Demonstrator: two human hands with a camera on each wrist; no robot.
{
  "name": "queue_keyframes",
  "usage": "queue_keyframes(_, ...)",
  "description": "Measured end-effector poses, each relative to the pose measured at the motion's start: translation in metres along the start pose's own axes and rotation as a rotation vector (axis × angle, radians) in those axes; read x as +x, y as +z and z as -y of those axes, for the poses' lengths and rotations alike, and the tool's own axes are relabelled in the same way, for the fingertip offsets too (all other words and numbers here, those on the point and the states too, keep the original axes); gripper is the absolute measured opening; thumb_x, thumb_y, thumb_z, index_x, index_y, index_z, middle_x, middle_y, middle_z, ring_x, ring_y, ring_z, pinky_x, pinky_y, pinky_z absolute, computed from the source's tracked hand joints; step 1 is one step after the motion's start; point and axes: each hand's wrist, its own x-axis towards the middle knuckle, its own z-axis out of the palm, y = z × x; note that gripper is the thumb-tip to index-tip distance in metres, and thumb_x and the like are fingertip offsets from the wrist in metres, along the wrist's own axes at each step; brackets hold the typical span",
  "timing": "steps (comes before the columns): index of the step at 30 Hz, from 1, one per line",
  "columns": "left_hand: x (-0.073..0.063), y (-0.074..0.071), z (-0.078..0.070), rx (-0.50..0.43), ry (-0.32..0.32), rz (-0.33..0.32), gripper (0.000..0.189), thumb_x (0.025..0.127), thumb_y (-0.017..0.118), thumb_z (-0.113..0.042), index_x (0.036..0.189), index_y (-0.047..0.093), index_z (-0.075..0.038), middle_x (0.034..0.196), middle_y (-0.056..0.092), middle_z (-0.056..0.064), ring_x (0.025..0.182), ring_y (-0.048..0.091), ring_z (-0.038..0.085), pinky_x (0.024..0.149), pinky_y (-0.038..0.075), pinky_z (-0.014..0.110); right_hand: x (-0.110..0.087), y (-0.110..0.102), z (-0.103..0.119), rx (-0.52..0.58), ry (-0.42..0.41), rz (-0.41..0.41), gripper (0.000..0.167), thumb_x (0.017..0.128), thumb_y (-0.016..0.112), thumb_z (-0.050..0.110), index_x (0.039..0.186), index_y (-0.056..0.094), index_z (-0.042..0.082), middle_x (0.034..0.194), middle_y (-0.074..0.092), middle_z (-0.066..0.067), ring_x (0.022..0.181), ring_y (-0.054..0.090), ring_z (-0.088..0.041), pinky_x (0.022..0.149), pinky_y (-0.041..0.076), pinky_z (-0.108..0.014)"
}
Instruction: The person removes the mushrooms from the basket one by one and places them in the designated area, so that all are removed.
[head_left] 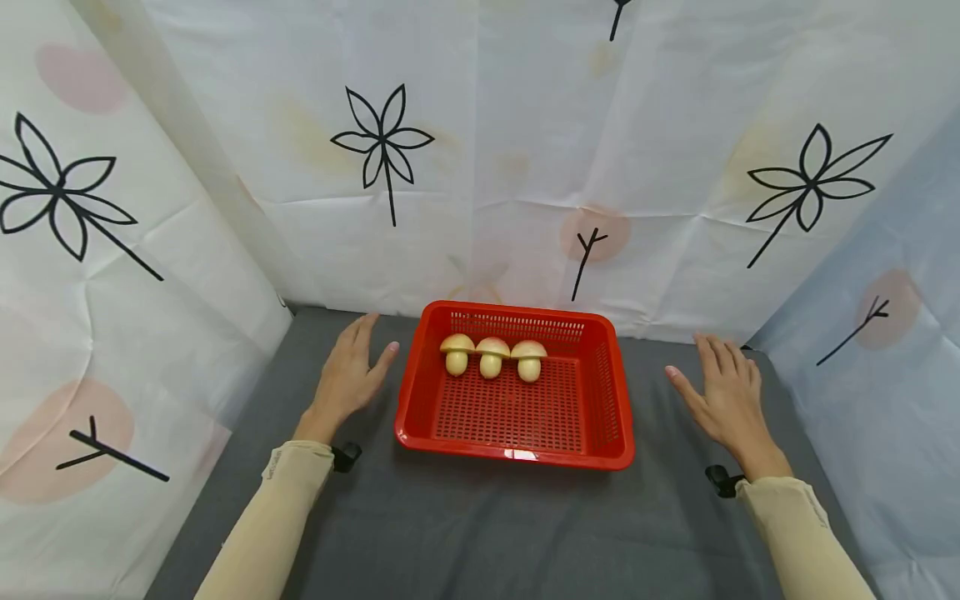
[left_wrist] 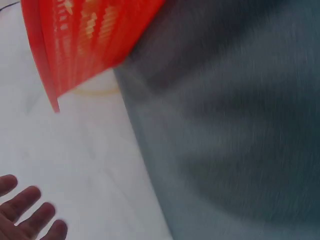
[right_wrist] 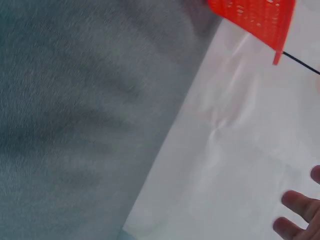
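In the head view a red plastic basket (head_left: 517,458) sits on the grey cloth, with three toy mushrooms in a row inside it, toward its back left. The left mushroom (head_left: 457,353), the middle mushroom (head_left: 491,357) and the right mushroom (head_left: 528,360) have pinkish-yellow caps and pale stems. My left hand (head_left: 347,375) is beside the basket's left wall, thumb spread, holding nothing. Off to the basket's right, my right hand (head_left: 723,396) has its fingers extended and nothing in it. Both wrist views show fingertips apart from the basket.
A grey cloth (head_left: 450,533) covers the table. White curtains (head_left: 480,167) printed with black flower outlines and pale dots stand at the back, left and right, close behind the basket. Each wrist carries a small black strap device.
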Motion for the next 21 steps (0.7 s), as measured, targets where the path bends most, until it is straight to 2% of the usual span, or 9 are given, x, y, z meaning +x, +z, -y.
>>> queue_keyframes(5, -0.005, 0.010, -0.005, -0.256, -0.099, 0.084, 0.071, 0.103, 0.054, -0.046, 0.156, 0.033, -0.003, 0.153, 0.041, 0.022, 0.139, 0.039, 0.042, 0.111, 0.036, 0.064, -0.006, -0.005, 0.013, 0.109, 0.053, 0.036, 0.074, 0.105, 0.053, 0.044, 0.158, 0.026, 0.000, 0.148, 0.034, -0.037, 0.134, 0.028, -0.059, 0.099, 0.023, -0.080)
queue_keyframes(10, -0.007, 0.025, -0.008, -0.489, -0.196, 0.147, 0.066, 0.104, 0.058, -0.037, 0.154, 0.035, -0.001, 0.146, 0.048, 0.024, 0.133, 0.046, 0.041, 0.110, 0.041, 0.057, -0.009, -0.007, 0.026, 0.236, 0.066, 0.043, 0.067, 0.104, 0.058, 0.034, 0.154, 0.033, -0.003, 0.139, 0.044, -0.033, 0.126, 0.041, -0.052, 0.095, 0.038, -0.070)
queue_keyframes(17, -0.010, 0.047, -0.005, -0.714, -0.273, 0.199, 0.065, 0.104, 0.059, -0.028, 0.155, 0.032, 0.003, 0.145, 0.048, 0.027, 0.129, 0.052, 0.042, 0.098, 0.053, 0.053, -0.006, -0.005, 0.044, 0.366, 0.063, 0.046, 0.062, 0.104, 0.060, 0.030, 0.152, 0.037, -0.002, 0.135, 0.052, -0.029, 0.123, 0.049, -0.046, 0.096, 0.045, -0.064)
queue_keyframes(21, -0.011, 0.055, -0.007, -0.777, -0.293, 0.215, 0.067, 0.104, 0.061, -0.025, 0.156, 0.030, 0.003, 0.146, 0.048, 0.028, 0.127, 0.055, 0.043, 0.096, 0.055, 0.050, -0.002, -0.001, 0.055, 0.398, 0.058, 0.066, 0.062, 0.103, 0.061, 0.030, 0.152, 0.038, 0.000, 0.134, 0.054, -0.028, 0.121, 0.052, -0.044, 0.096, 0.046, -0.062)
